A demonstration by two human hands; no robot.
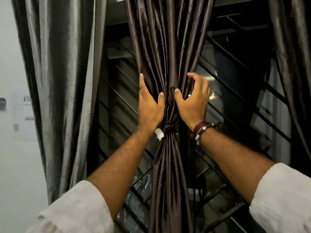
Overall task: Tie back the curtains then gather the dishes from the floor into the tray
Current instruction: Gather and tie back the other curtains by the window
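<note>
1. At 9 o'clock: pale wall (13,68) carrying small blurred fixtures, too indistinct to name
2. Beside it, at 10 o'clock: hanging grey curtain (58,64), loose, shiny folds
3. Left of centre: left hand (150,105) spread open, fingers flat against the dark curtain (168,39), thumb pressed on its bunched part, white sleeve (75,209) rolled up at 7 o'clock
4. Dead centre: dark curtain gathered and cinched by a knotted tie (168,129), white tag (159,133) at the knot's 9 o'clock side
5. Right of centre: right hand (193,100) half open, fingers curled round the folds, thumb touching the bunch, bracelets (202,130) on the wrist
6. Behind, from 3 to 5 o'clock: dark window grille (235,98) of slanted bars; at 2 o'clock another curtain edge (292,47)
</note>
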